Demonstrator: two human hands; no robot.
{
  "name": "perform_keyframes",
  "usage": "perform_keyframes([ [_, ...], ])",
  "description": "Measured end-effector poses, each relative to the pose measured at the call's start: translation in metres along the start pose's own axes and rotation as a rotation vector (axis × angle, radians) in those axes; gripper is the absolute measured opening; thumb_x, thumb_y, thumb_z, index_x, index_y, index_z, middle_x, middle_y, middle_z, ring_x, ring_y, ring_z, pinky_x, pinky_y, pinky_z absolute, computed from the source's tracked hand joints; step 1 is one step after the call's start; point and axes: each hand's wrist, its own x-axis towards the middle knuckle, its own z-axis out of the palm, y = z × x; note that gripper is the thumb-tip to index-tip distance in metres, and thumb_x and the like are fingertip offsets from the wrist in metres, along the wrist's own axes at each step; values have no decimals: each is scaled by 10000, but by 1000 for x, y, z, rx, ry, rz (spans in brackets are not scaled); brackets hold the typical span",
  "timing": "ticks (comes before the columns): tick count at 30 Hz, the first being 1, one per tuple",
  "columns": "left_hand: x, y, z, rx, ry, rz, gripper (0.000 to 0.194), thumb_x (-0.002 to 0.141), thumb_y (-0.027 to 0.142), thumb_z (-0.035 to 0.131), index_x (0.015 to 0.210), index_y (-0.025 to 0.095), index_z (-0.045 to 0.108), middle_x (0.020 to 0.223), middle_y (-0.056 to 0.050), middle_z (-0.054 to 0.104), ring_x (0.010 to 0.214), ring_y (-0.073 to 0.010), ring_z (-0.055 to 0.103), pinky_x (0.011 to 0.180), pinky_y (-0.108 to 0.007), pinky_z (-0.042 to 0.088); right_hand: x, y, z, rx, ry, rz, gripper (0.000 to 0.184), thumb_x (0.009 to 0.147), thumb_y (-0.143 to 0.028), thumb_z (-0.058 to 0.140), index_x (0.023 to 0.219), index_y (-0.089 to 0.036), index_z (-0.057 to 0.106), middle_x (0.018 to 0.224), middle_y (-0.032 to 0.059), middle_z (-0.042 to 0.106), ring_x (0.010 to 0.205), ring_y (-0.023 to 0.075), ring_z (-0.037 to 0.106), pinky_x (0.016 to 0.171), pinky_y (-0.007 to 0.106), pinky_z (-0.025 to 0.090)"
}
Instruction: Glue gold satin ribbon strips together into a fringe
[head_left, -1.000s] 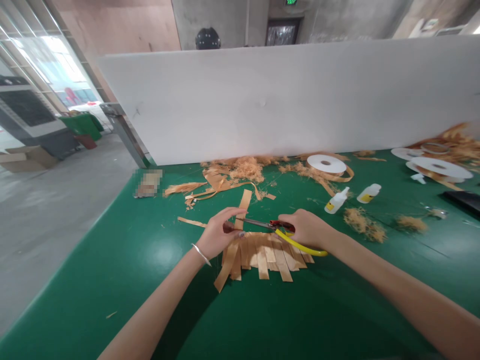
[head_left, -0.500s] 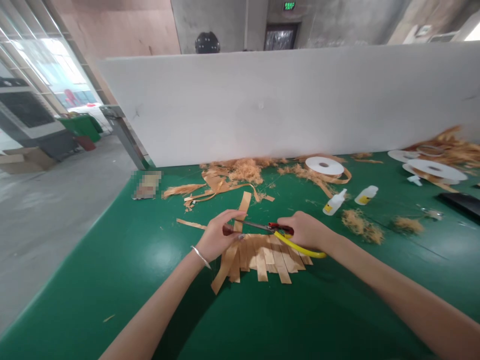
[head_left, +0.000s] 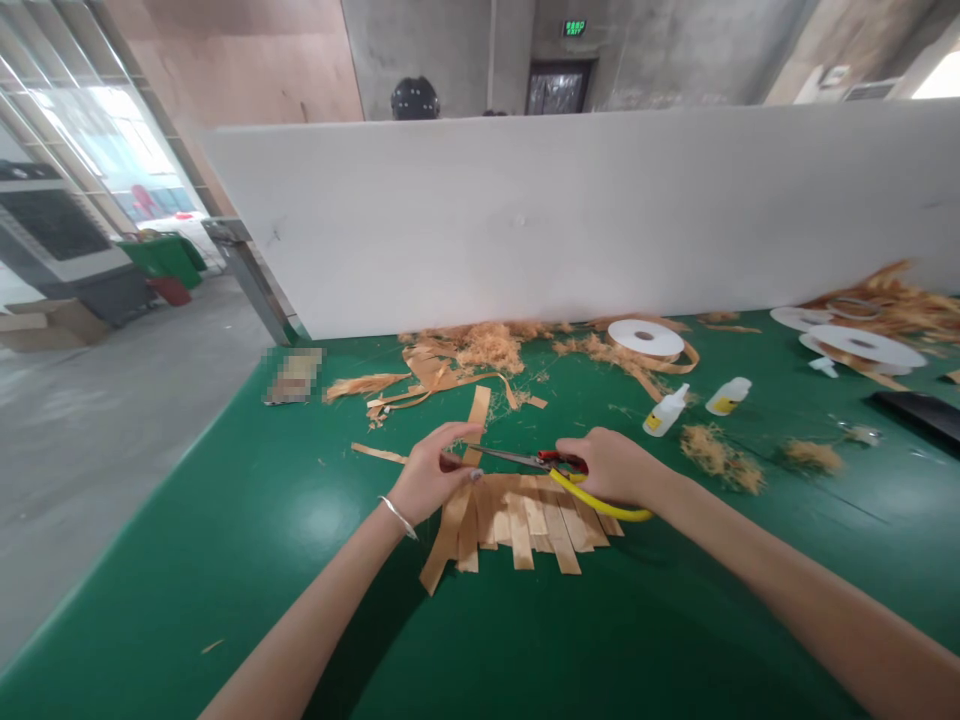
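My left hand [head_left: 433,472] is closed on a tan ribbon strip [head_left: 478,408], whose upper end sticks up past my fingers. My right hand [head_left: 611,466] grips scissors [head_left: 517,459] with yellow and red handles. Their blades point left and reach the strip just beside my left fingertips. Below both hands a row of overlapping tan strips [head_left: 523,520] fans downward, joined along its upper edge. Whether the blades touch the strip I cannot tell.
Loose tan fibre [head_left: 491,345] and ribbon scraps lie along the white partition [head_left: 517,230]. To the right are a white ribbon spool [head_left: 645,338], two small bottles [head_left: 666,410], fibre tufts [head_left: 721,458] and a dark flat object [head_left: 919,418]. A loose strip [head_left: 379,453] lies left of my hand.
My left hand and the held strip have shifted slightly left. The scissors' blades appear a little further apart from the row of strips. The camera view has tilted slightly.
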Motion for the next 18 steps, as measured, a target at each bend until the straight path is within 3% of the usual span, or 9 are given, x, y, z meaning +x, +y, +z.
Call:
perform_keyframes([
  [5, 6, -18, -10, 40, 173, -91, 494, 666, 247, 670, 1148, 214, 568, 1233, -100, 541, 682, -157, 663, 650, -303, 548, -1, 13, 4, 19, 74, 119, 143, 763, -325, 502, 787, -199, 565, 542, 11, 503, 451, 126, 421, 435, 231, 208],
  [9, 11, -30, -25, 280, 394, -44, 400, 681, 305, 659, 1064, 192, 631, 1137, -101, 611, 972, -252, 600, 770, -358, 510, 6, 26, 9, -7, 140, 408, 142, 773, -318, 486, 794, -194, 553, 648, 51, 579, 548, 169, 522, 454, 237, 259],
  [13, 12, -28, -32, 299, 432, -12, 281, 751, 369, 595, 963, 204, 677, 1030, -83, 671, 970, -245, 593, 799, -361, 479, 15, 42, 18, -27, 199, 583, 231, 775, -378, 510, 898, -190, 566, 780, 83, 625, 668, 221, 585, 498, 264, 338],
  [16, 10, -24, -29, 264, 422, -8, 269, 773, 385, 567, 920, 194, 687, 959, -75, 694, 879, -220, 624, 775, -343, 486, 17, 55, 27, -9, 287, 579, 283, 762, -356, 546, 974, -173, 581, 903, 112, 624, 818, 253, 594, 598, 300, 419],
  [18, 10, -22, -27, 226, 405, -19, 275, 761, 386, 581, 913, 183, 686, 904, -72, 703, 811, -209, 638, 755, -339, 495, 17, 60, 30, -7, 440, 506, 288, 753, -308, 556, 991, -148, 592, 967, 144, 602, 931, 287, 565, 701, 344, 449],
])
